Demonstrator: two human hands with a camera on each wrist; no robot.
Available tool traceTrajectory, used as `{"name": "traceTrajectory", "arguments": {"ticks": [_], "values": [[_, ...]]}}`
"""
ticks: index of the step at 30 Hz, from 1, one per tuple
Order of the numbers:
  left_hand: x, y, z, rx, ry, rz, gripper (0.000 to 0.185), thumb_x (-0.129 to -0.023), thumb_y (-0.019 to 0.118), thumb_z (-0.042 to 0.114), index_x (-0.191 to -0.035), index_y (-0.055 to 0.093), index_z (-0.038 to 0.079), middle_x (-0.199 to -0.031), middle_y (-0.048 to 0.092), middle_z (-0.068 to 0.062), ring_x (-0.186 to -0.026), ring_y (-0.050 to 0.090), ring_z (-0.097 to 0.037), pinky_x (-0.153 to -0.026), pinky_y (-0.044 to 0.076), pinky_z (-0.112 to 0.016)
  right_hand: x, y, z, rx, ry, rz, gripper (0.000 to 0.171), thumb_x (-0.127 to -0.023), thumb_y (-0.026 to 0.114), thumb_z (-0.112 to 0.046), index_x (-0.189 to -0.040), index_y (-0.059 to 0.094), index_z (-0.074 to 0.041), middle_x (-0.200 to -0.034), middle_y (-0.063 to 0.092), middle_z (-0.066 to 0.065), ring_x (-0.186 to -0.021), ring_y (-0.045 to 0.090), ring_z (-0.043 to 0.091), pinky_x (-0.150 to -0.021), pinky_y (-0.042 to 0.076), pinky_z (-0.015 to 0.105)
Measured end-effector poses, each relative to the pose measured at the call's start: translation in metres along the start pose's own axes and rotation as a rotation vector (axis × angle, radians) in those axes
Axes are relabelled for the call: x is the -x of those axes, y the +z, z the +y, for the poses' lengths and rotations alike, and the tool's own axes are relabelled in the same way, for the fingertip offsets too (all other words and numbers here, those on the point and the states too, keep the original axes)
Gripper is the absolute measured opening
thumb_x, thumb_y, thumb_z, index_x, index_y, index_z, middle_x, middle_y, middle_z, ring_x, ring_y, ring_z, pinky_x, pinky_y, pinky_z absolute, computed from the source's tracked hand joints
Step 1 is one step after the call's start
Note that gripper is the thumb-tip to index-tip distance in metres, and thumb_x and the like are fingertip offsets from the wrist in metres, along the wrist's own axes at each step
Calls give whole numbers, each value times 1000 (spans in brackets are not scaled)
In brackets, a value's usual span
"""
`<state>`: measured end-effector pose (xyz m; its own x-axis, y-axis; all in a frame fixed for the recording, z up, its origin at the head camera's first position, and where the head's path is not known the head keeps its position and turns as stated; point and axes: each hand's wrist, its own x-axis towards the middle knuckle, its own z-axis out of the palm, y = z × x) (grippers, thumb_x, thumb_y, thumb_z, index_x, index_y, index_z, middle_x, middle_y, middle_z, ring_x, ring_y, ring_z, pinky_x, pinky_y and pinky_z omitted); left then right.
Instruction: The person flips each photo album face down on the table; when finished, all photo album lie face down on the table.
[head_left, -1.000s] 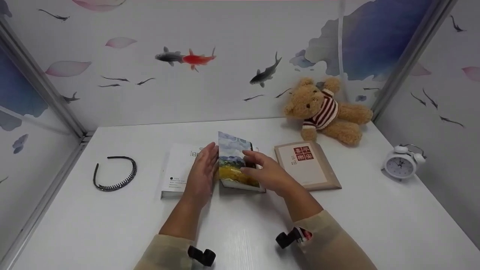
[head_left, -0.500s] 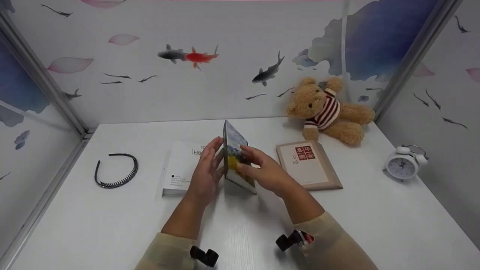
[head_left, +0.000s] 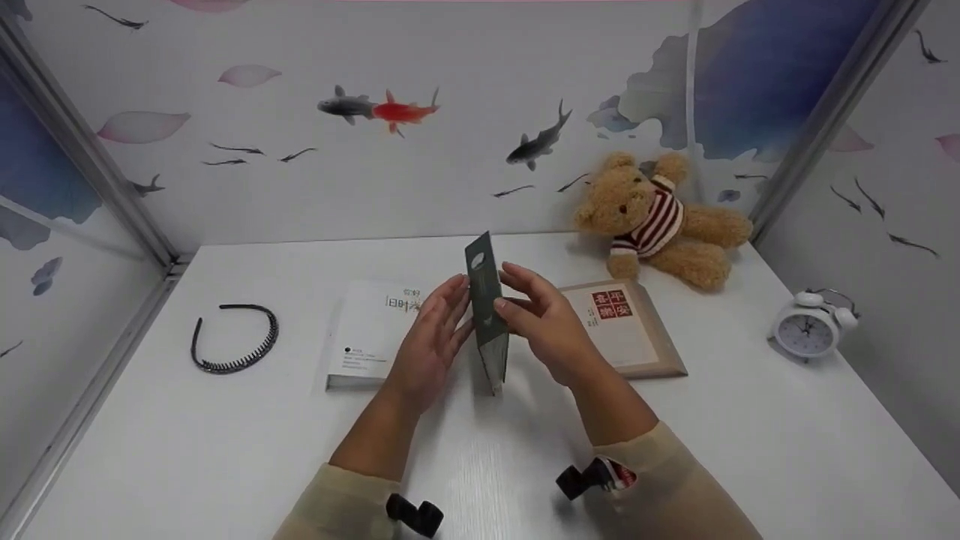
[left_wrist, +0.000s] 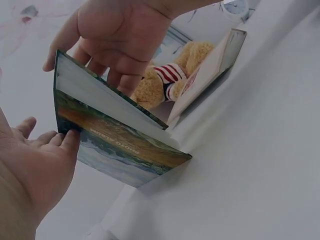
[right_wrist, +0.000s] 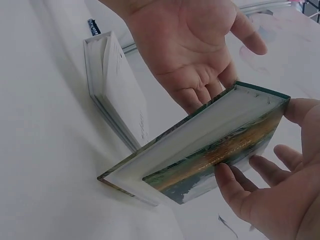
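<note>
A photo album (head_left: 487,296) with a painted landscape cover stands on edge between both hands, its dark green spine facing the head camera. Its lettered cover (right_wrist: 220,155) shows in the right wrist view, and the covers spread a little apart. The right hand (head_left: 551,322) holds the album, with the thumb at the spine and the fingers against one cover. On the other side, the left hand (head_left: 431,349) touches the opposite cover with nearly straight fingertips. A white book (head_left: 364,337) lies behind the left hand, and a tan-covered book (head_left: 622,337) lies to the right, partly hidden by the right hand.
A black toothed headband (head_left: 236,337) lies at the left of the white table (head_left: 195,457). A teddy bear (head_left: 660,217) in a striped sweater leans at the back right. A white alarm clock (head_left: 806,330) stands near the right edge. Printed panels wall the table in.
The album has turned upright from its painted cover facing the camera to its spine facing it, and has shifted slightly right. Both hands have moved right with it.
</note>
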<state>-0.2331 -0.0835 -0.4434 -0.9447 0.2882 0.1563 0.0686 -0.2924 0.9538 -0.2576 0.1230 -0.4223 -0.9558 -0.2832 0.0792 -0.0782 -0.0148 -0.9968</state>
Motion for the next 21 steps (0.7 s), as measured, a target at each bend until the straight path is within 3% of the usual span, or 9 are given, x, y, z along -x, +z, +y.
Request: {"name": "traceTrajectory", "arguments": {"ticks": [4, 12, 21], "values": [[-1, -3, -7, 4, -46, -37, 65, -115, 19, 55, -170, 25, 21, -180, 26, -1, -168, 25, -24, -136, 25, -50, -4, -8, -1, 20, 44, 56, 58, -105, 68, -16, -159, 50, -25, -165, 47, -1, -147, 56, 27, -120, 52, 47], [-5, -7, -24, 32, -242, -28, 72, -113, 19, 61, -172, 22, 19, -180, 25, -10, -168, 21, -35, -137, 21, -55, -8, -23, -4, 97, 171, 167, 53, -104, 70, -17, -152, 56, -36, -165, 49, -9, -148, 53, 24, -120, 51, 49], [-4, -9, -30, -24, -285, 5, 75, -112, 21, 63, -173, 19, 19, -180, 23, -5, -170, 13, -28, -140, 8, -50, -14, -29, 9, 208, 205, 177, 55, -105, 69, -13, -153, 55, -36, -169, 44, -8, -152, 49, 25, -117, 54, 49]]}}
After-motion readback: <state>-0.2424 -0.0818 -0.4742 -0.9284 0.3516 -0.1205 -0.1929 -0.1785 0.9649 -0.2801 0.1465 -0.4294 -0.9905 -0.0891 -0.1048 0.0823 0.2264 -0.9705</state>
